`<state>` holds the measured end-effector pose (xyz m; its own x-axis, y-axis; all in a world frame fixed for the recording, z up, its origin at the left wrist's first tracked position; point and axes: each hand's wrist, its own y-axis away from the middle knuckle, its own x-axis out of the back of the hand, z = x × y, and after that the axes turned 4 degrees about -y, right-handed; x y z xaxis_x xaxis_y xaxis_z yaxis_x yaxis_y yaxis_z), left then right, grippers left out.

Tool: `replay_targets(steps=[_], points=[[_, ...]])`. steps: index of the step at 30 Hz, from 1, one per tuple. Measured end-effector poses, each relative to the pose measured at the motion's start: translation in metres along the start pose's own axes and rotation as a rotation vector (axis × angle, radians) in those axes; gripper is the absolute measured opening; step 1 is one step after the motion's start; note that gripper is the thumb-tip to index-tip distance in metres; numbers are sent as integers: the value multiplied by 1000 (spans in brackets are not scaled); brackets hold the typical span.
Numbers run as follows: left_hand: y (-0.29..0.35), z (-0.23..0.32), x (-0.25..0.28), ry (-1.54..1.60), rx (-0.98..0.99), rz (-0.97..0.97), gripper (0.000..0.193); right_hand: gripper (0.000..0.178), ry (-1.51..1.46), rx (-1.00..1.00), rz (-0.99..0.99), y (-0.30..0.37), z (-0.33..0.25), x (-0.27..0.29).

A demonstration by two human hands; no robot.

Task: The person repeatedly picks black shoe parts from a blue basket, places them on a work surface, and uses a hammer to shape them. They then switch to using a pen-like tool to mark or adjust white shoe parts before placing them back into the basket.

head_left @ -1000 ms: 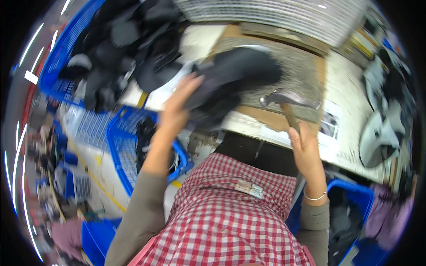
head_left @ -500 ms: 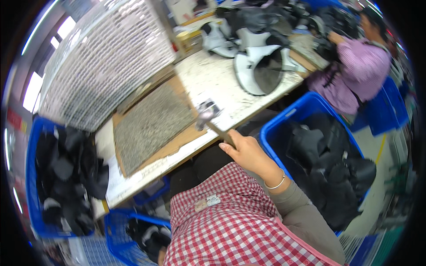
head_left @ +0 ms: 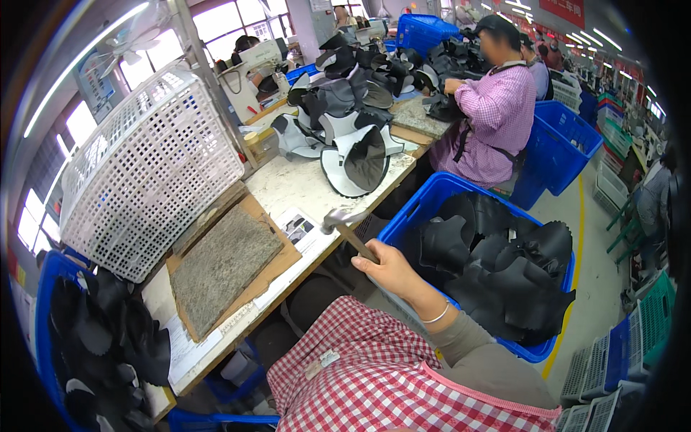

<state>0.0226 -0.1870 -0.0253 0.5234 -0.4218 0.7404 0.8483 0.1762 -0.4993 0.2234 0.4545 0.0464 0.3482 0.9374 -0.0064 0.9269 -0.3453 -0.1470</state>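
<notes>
Worktable (head_left: pixel 288 189): right hand (head_left: pixel 392 268) grips hammer (head_left: pixel 345 225) beside blue bin (head_left: pixel 417 209).

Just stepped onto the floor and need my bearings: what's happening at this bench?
A person in a red checked shirt holds a wooden-handled hammer in the right hand, its head over the edge of the white worktable. The left hand is out of view. A grey stone slab lies on the table, and a blue plastic bin of black leather pieces stands at the right.

Head camera looks down-right over the worktable (head_left: pixel 288 189).
</notes>
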Motion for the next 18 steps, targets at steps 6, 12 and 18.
replay_targets(steps=[6,12,18], points=[[-79,-55,19,-245,8,53,80,29,-788,-486,-303,14,-1,-103],[-105,-114,1,-290,43,23,79,20,-183,-393,-300,6,6,-143],[-117,-149,-11,-310,7,-62,77,16,-317,-518,-221,-10,7,-163]])
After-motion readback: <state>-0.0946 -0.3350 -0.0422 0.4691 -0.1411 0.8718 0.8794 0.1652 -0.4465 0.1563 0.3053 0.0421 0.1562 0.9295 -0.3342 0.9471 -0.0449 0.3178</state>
